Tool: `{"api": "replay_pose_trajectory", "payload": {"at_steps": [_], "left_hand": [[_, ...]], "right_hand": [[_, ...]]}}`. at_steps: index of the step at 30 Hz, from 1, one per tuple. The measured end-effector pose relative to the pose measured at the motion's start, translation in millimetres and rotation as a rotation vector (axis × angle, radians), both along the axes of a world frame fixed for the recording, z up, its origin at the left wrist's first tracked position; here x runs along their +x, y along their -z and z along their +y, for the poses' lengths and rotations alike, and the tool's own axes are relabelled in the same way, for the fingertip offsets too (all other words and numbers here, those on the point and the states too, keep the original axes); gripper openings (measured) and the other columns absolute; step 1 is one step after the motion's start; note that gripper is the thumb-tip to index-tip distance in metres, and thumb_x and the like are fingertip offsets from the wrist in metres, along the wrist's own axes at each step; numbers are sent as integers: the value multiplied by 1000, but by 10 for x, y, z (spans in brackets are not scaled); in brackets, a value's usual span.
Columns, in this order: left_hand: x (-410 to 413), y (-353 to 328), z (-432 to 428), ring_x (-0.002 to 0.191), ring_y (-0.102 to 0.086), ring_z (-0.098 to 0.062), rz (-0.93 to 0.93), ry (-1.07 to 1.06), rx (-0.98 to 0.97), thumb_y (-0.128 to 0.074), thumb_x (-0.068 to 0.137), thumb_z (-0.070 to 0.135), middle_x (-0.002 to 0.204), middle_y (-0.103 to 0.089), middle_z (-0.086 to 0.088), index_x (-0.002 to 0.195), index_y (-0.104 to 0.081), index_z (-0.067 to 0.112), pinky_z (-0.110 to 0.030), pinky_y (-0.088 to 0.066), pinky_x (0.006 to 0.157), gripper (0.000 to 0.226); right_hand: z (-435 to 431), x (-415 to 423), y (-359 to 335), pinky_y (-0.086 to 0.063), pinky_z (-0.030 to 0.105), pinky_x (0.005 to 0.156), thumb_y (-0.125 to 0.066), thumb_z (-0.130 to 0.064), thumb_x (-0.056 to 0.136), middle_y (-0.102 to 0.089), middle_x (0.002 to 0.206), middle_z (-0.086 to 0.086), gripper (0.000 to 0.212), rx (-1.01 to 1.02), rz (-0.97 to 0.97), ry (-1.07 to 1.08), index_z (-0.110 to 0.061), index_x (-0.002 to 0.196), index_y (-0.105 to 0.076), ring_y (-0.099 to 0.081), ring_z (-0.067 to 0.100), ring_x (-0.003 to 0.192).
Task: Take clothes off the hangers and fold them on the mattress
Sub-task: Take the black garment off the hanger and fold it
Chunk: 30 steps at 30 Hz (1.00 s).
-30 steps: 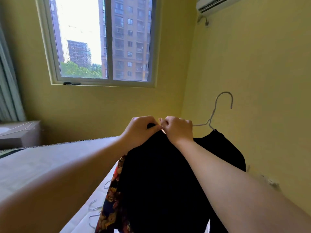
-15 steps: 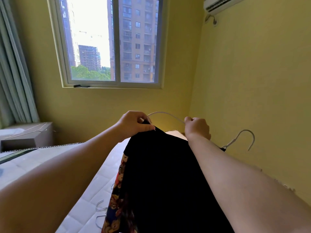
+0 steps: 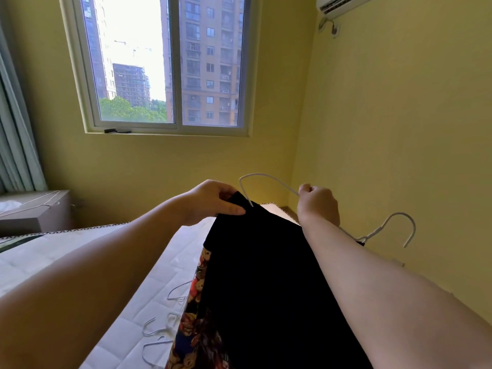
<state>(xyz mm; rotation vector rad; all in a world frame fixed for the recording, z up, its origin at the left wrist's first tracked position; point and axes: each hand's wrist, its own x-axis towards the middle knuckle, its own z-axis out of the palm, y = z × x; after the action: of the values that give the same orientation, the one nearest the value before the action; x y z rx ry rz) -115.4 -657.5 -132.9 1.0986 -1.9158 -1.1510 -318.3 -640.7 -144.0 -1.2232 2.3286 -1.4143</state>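
While half threaded on the wire, black garment [image 3: 266,275]: hangs in the air between both hands, above the mattress [image 3: 165,262], draping down toward the camera.
Hanger [image 3: 262,173]: thin white wire; one shoulder loop stands bare above the cloth, hook points out to the right near the wall; far end possibly inside the fabric, hidden behind the right forearm.
Left hand [image 3: 213,201] grip: thumb and fingers pinched together on the garment's top edge, just beside the bare loop.
Right hand [image 3: 318,203] grip: fingers curled tight round the hanger wire.
Handling: looks soft, limp and light; likely slumps into a heap once free, so best taken at the top edge with two spread pinches; springy wire apt to snag the opening.
Printed garment [image 3: 197,315]: bear pattern, peeks out along the black one's left edge.
Spare hangers [image 3: 159,328]: lie on the mattress, just beside the printed cloth.
Writing: none legible; no brand or tag on show.
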Motion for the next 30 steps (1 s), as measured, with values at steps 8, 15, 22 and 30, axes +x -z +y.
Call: {"api": "replay_pose_trajectory", "payload": {"at_steps": [8,15,22,30], "left_hand": [[112,172,-204,68,-61,-20,289,-482,-36,-66,85,7,81,-67,-9,79,-67,13,-31,-54,75,10],[24,182,-159,63,-55,-16,105,-290,28,-54,93,8,77,-59,-6,82,-57,13,-22,-46,56,13],[-243,163,128,65,-53,-28,93,-150,4,-41,97,39,75,-54,-18,93,-64,18,-24,-44,69,32],[-541,291,145,48,-46,-2,100,-143,-196,-48,97,29,53,-55,9,61,-59,22,-20,-37,57,38]], "right_hand": [[-11,107,-148,-30,29,60,-39,-26,94,-45,65,8,38,-98,-66,-107,-10,60,-45,-42,29,74],[-58,117,-304,-32,28,62,-37,-29,99,-48,67,4,41,-227,-332,-11,-8,64,-46,-46,25,76],[-124,180,-608,-35,31,73,-30,-44,101,-54,74,1,48,-395,-296,-26,-12,68,-45,-50,26,87],[-139,235,-681,-35,29,85,-40,-34,99,-61,101,0,27,-504,-90,-93,-12,104,-54,-53,25,102]]}}
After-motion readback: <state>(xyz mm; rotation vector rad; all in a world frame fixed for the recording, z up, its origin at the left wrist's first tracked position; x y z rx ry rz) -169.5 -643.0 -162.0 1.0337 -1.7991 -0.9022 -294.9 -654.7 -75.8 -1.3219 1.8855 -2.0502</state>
